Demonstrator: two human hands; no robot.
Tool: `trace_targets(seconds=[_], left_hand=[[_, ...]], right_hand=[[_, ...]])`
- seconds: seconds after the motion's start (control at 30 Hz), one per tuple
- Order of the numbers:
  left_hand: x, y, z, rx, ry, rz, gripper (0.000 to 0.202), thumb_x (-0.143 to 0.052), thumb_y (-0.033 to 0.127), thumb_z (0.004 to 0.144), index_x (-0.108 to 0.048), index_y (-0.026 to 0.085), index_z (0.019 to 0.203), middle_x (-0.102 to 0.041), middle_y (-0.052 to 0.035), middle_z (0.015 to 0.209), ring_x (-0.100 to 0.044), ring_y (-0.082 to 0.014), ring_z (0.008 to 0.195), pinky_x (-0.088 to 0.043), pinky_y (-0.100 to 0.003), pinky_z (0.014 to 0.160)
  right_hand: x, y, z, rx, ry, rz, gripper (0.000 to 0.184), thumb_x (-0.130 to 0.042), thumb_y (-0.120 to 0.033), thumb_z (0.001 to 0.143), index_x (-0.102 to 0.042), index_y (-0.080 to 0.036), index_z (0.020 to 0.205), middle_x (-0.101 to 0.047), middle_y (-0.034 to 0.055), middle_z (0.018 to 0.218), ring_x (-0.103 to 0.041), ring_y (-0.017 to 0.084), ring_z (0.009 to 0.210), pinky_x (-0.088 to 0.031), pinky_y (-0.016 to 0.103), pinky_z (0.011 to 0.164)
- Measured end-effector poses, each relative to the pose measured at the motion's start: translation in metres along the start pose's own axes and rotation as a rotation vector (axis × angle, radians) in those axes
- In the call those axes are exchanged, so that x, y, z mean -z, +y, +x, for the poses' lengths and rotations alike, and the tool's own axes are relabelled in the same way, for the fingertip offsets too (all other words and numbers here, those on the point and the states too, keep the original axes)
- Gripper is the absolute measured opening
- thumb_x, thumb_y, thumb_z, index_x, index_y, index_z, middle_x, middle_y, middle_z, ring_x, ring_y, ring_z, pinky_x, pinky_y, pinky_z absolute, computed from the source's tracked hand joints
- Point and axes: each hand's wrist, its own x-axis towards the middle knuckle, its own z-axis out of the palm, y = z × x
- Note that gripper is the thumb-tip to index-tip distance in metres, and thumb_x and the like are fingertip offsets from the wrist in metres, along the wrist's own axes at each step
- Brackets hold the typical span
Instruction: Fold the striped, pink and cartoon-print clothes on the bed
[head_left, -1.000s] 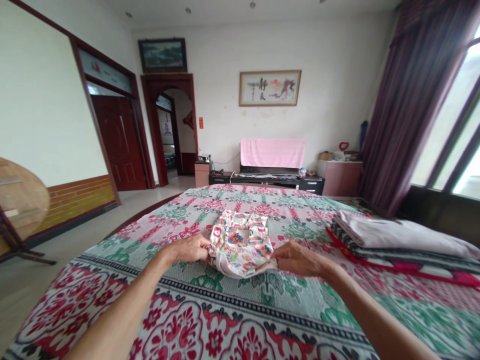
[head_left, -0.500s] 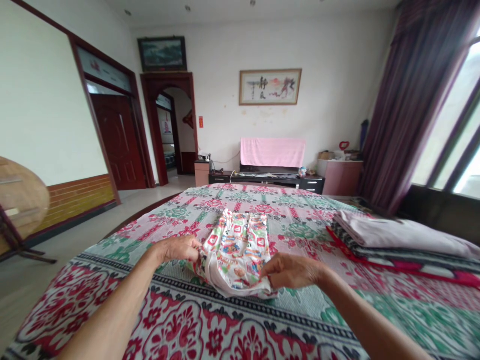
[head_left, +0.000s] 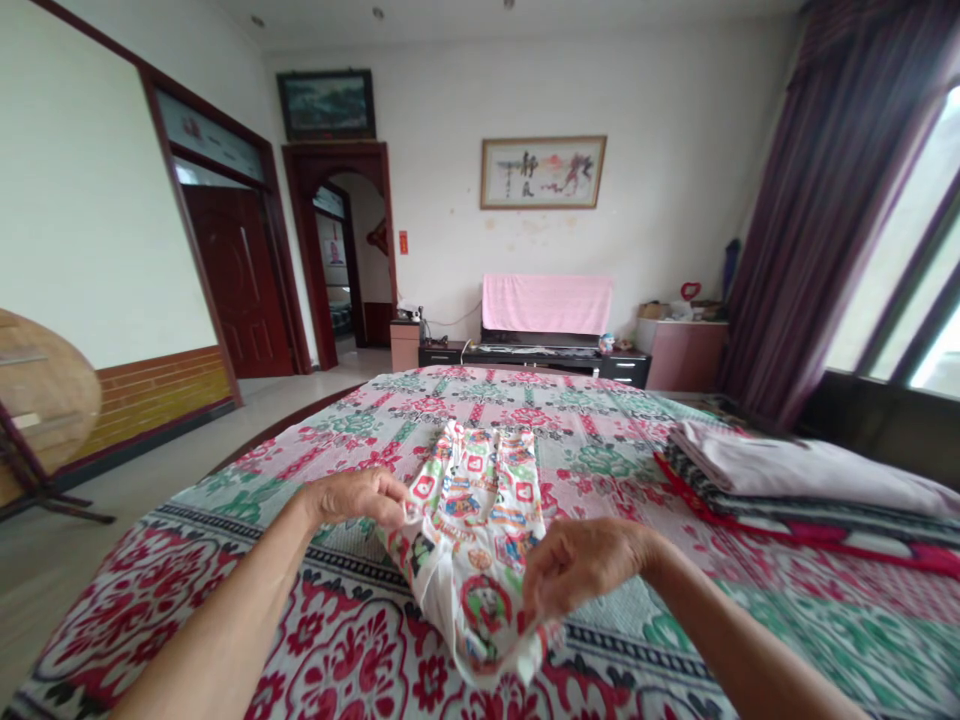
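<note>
A small white garment (head_left: 480,530) with a colourful cartoon print lies on the flowered tablecloth (head_left: 360,640) in front of me. It looks like child's pants, with two narrow parts at the far end and a plain white band at the near end. My left hand (head_left: 358,497) is closed, pinching the garment's left edge. On the right, my right hand (head_left: 585,565) is closed at the near right part, slightly blurred, with the cloth bunched below its fingers. The near end sags in a loose curve between the hands.
A stack of folded cloths (head_left: 810,485) lies at the table's right side. Beyond the table are a low black cabinet (head_left: 630,370) and a pink cloth (head_left: 546,303) over a screen. A round wooden board (head_left: 52,400) leans at the left.
My right hand has risen slightly. The garment's near end has stretched towards me and hangs lower, showing more print. My left hand keeps its hold in nearly the same place.
</note>
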Motion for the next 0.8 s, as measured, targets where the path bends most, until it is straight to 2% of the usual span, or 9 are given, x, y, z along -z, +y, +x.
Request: trace_targets(seconds=[0.1, 0.2, 0.3, 0.43, 0.53, 0.63, 0.8], left_hand=[[0.003, -0.003, -0.003, -0.042, -0.004, -0.105, 0.046, -0.062, 0.057, 0.069, -0.068, 0.013, 0.078, -0.068, -0.0059, 0.064, -0.06, -0.016, 0.058, -0.048, -0.029, 0.065], [0.004, -0.009, -0.001, 0.009, -0.005, -0.128, 0.044, -0.06, 0.056, 0.072, -0.065, 0.013, 0.079, -0.065, -0.0048, 0.054, -0.06, -0.0163, 0.052, -0.05, -0.031, 0.065], [0.005, -0.014, 0.011, 0.051, 0.157, -0.066, 0.037, -0.064, 0.049, 0.072, -0.064, 0.013, 0.079, -0.069, -0.0051, 0.066, -0.063, -0.0149, 0.061, -0.048, -0.026, 0.064], [0.009, -0.016, 0.045, 0.172, 0.535, 0.018, 0.037, -0.066, 0.046, 0.069, -0.064, 0.013, 0.086, -0.07, -0.0063, 0.081, -0.065, -0.014, 0.068, -0.038, -0.017, 0.049], [0.015, -0.016, 0.078, 0.264, 0.752, 0.08, 0.034, -0.066, 0.037, 0.068, -0.065, 0.012, 0.091, -0.07, -0.006, 0.08, -0.063, -0.0133, 0.064, -0.033, -0.017, 0.043], [0.025, -0.019, 0.109, 0.28, 0.856, 0.15, 0.029, -0.064, 0.033, 0.068, -0.068, 0.012, 0.088, -0.068, -0.0041, 0.074, -0.061, -0.0121, 0.064, -0.035, -0.017, 0.046], [0.043, -0.031, 0.152, 0.347, 0.937, 0.263, 0.026, -0.066, 0.037, 0.064, -0.071, 0.014, 0.076, -0.066, -0.0033, 0.063, -0.06, -0.0156, 0.062, -0.037, -0.021, 0.047]], right_hand=[[-0.002, -0.005, -0.003, 0.03, -0.077, 0.081, 0.027, -0.059, -0.037, 0.082, -0.07, -0.015, 0.095, -0.069, 0.0024, 0.082, -0.062, 0.008, 0.07, -0.044, 0.017, 0.063], [0.0, 0.0, -0.001, 0.008, 0.031, 0.108, 0.028, -0.058, -0.039, 0.083, -0.069, -0.015, 0.091, -0.07, 0.0044, 0.085, -0.064, 0.009, 0.072, -0.045, 0.016, 0.062], [0.013, 0.017, 0.006, 0.0, 0.358, 0.148, 0.022, -0.06, -0.035, 0.08, -0.068, -0.015, 0.085, -0.07, 0.005, 0.084, -0.064, 0.009, 0.071, -0.045, 0.015, 0.057], [0.048, 0.052, 0.024, -0.11, 0.956, 0.26, 0.016, -0.062, -0.029, 0.075, -0.065, -0.015, 0.082, -0.066, 0.003, 0.073, -0.06, 0.008, 0.062, -0.044, 0.016, 0.052], [0.076, 0.078, 0.042, -0.27, 1.209, 0.187, 0.012, -0.058, -0.025, 0.073, -0.064, -0.016, 0.079, -0.064, -0.0001, 0.067, -0.058, 0.008, 0.055, -0.045, 0.017, 0.051], [0.099, 0.096, 0.061, -0.422, 1.286, 0.033, 0.011, -0.057, -0.024, 0.072, -0.063, -0.016, 0.069, -0.061, -0.0011, 0.055, -0.054, 0.009, 0.048, -0.041, 0.017, 0.046], [0.129, 0.11, 0.085, -0.541, 1.291, -0.094, 0.023, -0.06, -0.035, 0.071, -0.063, -0.016, 0.058, -0.055, 0.0021, 0.044, -0.055, 0.014, 0.049, -0.039, 0.02, 0.046]])
